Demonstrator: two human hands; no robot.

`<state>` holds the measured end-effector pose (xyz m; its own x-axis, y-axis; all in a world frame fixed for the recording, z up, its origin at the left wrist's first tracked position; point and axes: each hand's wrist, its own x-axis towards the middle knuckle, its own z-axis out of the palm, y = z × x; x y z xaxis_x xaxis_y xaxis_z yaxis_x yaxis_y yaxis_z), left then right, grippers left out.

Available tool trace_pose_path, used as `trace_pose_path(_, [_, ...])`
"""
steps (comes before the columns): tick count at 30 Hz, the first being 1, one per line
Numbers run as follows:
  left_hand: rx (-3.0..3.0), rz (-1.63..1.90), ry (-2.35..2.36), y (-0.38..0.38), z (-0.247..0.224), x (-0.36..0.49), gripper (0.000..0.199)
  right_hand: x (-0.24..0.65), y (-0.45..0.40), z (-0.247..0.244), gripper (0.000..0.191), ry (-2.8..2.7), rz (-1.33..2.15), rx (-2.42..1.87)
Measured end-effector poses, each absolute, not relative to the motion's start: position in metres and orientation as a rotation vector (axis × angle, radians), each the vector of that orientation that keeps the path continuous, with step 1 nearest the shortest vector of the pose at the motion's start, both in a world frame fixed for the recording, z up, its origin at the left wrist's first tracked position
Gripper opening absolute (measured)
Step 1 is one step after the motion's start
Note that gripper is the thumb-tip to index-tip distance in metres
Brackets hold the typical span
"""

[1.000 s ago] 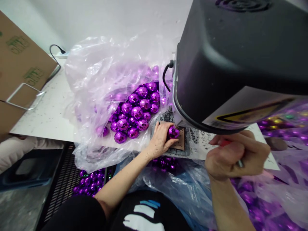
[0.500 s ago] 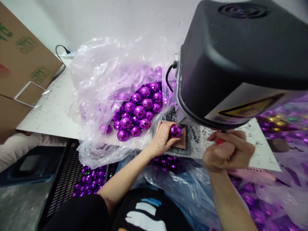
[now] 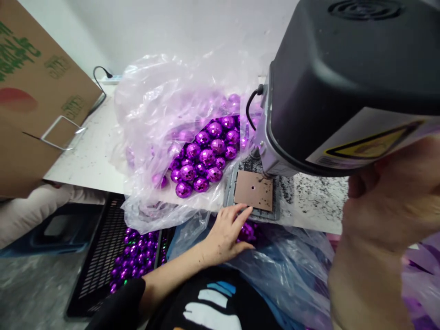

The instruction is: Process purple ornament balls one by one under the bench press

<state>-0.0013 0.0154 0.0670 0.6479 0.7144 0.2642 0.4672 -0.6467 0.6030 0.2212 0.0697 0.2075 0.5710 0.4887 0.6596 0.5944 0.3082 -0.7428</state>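
My left hand [image 3: 225, 234] is open at the front edge of the bench, its fingers spread and palm down. Just below its fingers, shiny purple faceted balls [image 3: 248, 233] show in a bag under the bench edge. A brown square plate [image 3: 253, 189] with a small hole lies on the machine's base, with no ball on it. Above it hangs the black-housed bench drill press [image 3: 343, 91]. My right hand [image 3: 385, 201] is raised beside the housing, blurred, with curled fingers; the handle in its grip is mostly hidden.
A clear plastic bag [image 3: 147, 96] spills purple balls [image 3: 206, 157] onto the white bench [image 3: 99, 165]. A cardboard box [image 3: 44, 110] stands left. Below is a black crate [image 3: 98, 266] with purple balls. Dark shavings litter the bench. Another person's sleeve [image 3: 44, 206] shows at left.
My left hand has let go of the purple ball and drawn back from the plate to the bench edge. My right hand has risen and moved right. The view has shifted slightly.
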Motion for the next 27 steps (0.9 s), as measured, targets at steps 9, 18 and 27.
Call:
trace_pose_path(9, [2.516,0.598,1.727,0.117,0.071,-0.030,0.048,0.219,0.075,0.216,0.050,-1.067,-0.079,-1.252])
trace_pose_path(18, [1.688,1.031,1.085,0.108,0.110,-0.025,0.053,0.241,0.106,0.232,0.064,-1.187,0.006,-1.229])
trace_pose_path(27, [1.627,0.722,1.087,0.094,0.086,0.015,0.048,0.239,0.115,0.234,0.061,-1.187,-0.025,-1.179])
